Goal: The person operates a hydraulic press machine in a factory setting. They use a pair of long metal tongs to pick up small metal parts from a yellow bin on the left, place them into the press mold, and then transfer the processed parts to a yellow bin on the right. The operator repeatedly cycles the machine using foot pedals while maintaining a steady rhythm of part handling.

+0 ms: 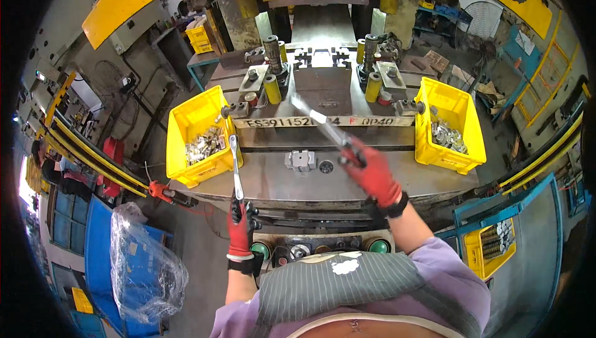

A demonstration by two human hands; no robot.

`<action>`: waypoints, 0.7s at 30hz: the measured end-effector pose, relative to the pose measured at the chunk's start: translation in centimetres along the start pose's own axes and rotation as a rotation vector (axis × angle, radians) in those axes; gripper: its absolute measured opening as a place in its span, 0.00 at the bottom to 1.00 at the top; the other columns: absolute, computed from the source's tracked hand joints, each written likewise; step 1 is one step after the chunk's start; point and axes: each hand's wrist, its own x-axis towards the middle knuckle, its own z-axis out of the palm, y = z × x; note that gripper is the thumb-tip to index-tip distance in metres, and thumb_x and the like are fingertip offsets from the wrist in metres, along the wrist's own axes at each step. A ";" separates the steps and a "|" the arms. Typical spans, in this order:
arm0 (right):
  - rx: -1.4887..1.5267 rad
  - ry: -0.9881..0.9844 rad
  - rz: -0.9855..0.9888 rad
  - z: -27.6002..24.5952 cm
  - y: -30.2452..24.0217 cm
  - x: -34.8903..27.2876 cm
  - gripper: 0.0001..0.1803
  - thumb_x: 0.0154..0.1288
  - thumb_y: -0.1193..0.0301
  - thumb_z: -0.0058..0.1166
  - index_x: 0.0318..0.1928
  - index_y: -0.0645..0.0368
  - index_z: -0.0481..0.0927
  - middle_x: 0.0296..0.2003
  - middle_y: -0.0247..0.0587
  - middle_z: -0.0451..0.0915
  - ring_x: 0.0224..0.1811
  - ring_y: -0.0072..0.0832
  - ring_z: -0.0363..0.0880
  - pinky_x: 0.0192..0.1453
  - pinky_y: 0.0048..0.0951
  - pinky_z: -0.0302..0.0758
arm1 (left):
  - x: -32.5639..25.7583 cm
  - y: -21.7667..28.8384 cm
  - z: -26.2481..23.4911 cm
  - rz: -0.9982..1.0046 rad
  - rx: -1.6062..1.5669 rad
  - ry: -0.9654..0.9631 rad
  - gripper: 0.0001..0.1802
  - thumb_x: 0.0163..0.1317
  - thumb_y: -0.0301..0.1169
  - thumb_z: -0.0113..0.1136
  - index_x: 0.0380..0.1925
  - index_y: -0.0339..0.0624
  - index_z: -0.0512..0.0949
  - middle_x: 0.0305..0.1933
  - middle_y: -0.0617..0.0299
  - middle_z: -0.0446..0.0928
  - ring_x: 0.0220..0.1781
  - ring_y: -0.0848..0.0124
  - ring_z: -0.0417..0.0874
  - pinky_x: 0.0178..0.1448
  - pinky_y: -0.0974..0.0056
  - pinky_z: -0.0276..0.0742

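In a workshop, a steel tabletop (267,173) is backed by a press die (323,90) and flanked by a left yellow bin (214,172) and a right yellow bin (450,160), both partly filled with shiny metal parts (206,144). The red-gloved hands are held apart. A long silver tool (236,167) is gripped by the left hand (241,229), near the left bin; a motion-blurred metal tool (329,129), slanted toward the die, is gripped by the right hand (374,173). Between the bins, a metal block (300,161) is seen resting.

Over press bed (267,178): tool (334,131) in right hand (374,169), tip blurred | bed's left: metal parts (205,145), indistinct | bed's near side: torso (347,277), cropped
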 end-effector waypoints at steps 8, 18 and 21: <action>-0.161 -0.114 0.170 2.3 3.5 -5.8 0.28 0.48 0.62 0.58 0.52 0.51 0.70 0.31 0.43 0.79 0.31 0.40 0.78 0.36 0.33 0.72 | -1.3 2.8 0.2 -0.106 -0.049 -0.004 0.17 0.60 0.31 0.51 0.50 0.47 0.66 0.22 0.68 0.68 0.15 0.83 0.65 0.15 0.75 0.64; -0.054 -0.102 0.185 2.3 4.2 -5.0 0.25 0.50 0.63 0.57 0.51 0.51 0.71 0.31 0.39 0.79 0.34 0.40 0.78 0.37 0.33 0.72 | -1.1 2.2 3.3 -0.052 -0.025 -0.062 0.12 0.62 0.33 0.50 0.45 0.45 0.68 0.25 0.69 0.70 0.18 0.82 0.69 0.16 0.75 0.66; 0.039 -0.098 0.227 2.9 4.2 -5.6 0.23 0.51 0.63 0.56 0.50 0.51 0.71 0.32 0.40 0.79 0.35 0.41 0.78 0.37 0.34 0.72 | -0.3 -0.7 1.2 -0.015 -0.008 -0.072 0.15 0.60 0.30 0.51 0.48 0.43 0.68 0.27 0.70 0.70 0.22 0.83 0.69 0.19 0.76 0.66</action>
